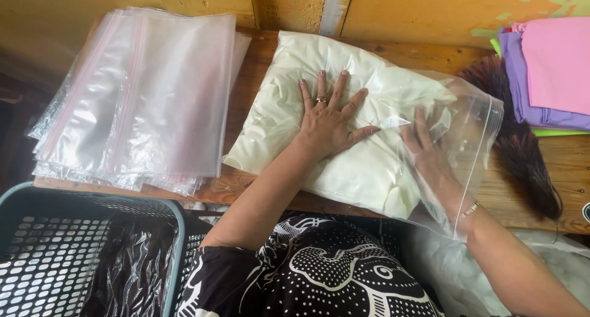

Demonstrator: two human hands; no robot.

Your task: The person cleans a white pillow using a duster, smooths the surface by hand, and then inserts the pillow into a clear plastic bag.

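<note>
The left hand (329,121) is laid flat at the centre of the frame, palm down, fingers spread wide. The right hand (430,157) is extended flat at centre right, forearm angled in from the lower right.

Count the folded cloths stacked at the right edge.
3 show: a pink cloth on top, a purple cloth beneath it, and a green cloth at the bottom. More may lie out of frame.
</note>
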